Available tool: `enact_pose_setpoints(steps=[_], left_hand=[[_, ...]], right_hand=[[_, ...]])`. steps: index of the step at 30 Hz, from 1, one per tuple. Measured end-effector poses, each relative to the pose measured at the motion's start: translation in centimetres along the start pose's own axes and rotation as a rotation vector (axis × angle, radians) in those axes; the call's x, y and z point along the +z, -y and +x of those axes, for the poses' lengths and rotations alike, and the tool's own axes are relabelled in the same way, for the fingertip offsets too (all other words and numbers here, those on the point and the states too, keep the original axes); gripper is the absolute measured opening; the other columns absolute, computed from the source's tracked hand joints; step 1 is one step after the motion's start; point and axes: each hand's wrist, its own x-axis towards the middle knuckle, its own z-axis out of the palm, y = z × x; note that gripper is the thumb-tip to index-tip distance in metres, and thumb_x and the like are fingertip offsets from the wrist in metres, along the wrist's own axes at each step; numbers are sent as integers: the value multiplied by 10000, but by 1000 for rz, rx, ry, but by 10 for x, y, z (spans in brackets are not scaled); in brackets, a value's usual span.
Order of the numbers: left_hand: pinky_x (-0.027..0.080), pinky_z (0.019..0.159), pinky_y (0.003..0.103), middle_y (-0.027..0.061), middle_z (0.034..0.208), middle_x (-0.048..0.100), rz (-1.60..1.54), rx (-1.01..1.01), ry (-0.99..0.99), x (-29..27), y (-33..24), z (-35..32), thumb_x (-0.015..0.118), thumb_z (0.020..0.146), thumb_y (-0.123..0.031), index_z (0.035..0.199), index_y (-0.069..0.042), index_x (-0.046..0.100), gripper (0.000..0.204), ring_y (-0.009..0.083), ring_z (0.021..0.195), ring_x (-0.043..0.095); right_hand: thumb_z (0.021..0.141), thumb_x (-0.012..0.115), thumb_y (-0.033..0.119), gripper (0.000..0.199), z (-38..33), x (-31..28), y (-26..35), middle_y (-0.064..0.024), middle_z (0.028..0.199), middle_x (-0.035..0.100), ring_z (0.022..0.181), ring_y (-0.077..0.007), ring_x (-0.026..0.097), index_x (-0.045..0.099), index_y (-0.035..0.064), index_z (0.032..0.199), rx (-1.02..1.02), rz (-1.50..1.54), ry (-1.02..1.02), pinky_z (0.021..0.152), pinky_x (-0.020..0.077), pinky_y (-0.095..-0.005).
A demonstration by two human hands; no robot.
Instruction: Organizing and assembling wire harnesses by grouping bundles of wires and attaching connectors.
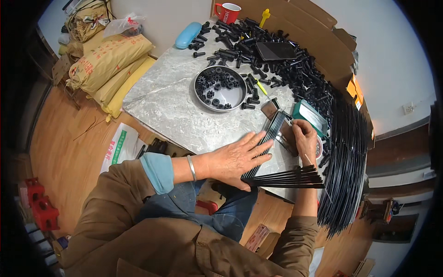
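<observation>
My left hand (237,159) lies flat with its fingers spread over a row of thin dark rods (276,123) on the table. A second group of thin black rods (281,180) fans out from beneath that palm, crossing above my right forearm. My right hand (305,138) is closed in a pinch by the far ends of the row; what its fingertips hold is too small to make out. Beside it stands an open teal box (311,116). A brown flat piece (290,140) is partly hidden between the hands.
A round metal bowl (199,94) holds black knobbed parts. Black bolt-like pieces (302,76) heap along the back, with a dark phone (276,51) on top. A red mug (228,13), blue case (188,35) and cardboard wall (295,21) stand behind. Long black rods (344,171) overhang the right edge.
</observation>
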Motion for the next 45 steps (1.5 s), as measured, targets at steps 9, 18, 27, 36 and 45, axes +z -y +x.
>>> enact_pose_setpoints(steps=[9,18,27,36,45], left_hand=[[209,1126,532,275,1492,186,-89,26,-47,7,7,-1,775,654,-495,1365,28,368,971,460,1386,167],[163,1143,524,268,1487,204,-95,4,-5,-2,7,-1,754,672,-526,1346,41,391,953,422,1400,159],[167,1159,477,267,1483,216,-129,9,-1,-1,7,0,746,688,-491,1342,61,389,927,392,1413,154],[173,1155,464,259,1493,212,-131,10,-22,2,8,-1,722,703,-478,1355,95,362,940,381,1412,166],[174,1150,466,250,1490,230,-117,17,-34,2,9,-3,720,697,-499,1347,99,377,947,375,1408,178]], right_hand=[[858,608,98,157,6,1,3,-85,848,675,788,-140,611,663,-24,940,38,11,47,747,476,-265],[873,609,70,138,6,0,3,-28,848,664,790,-86,574,660,-31,953,37,-13,44,750,452,-222],[867,615,69,137,7,-1,12,-27,848,665,796,-88,576,663,-21,958,70,-35,72,762,447,-222],[840,620,2,98,11,-1,21,-54,817,615,761,-123,565,656,-28,926,-33,-40,108,711,441,-239],[843,608,6,99,7,-3,13,-58,817,619,755,-118,561,661,-32,917,-6,-57,61,702,440,-238]])
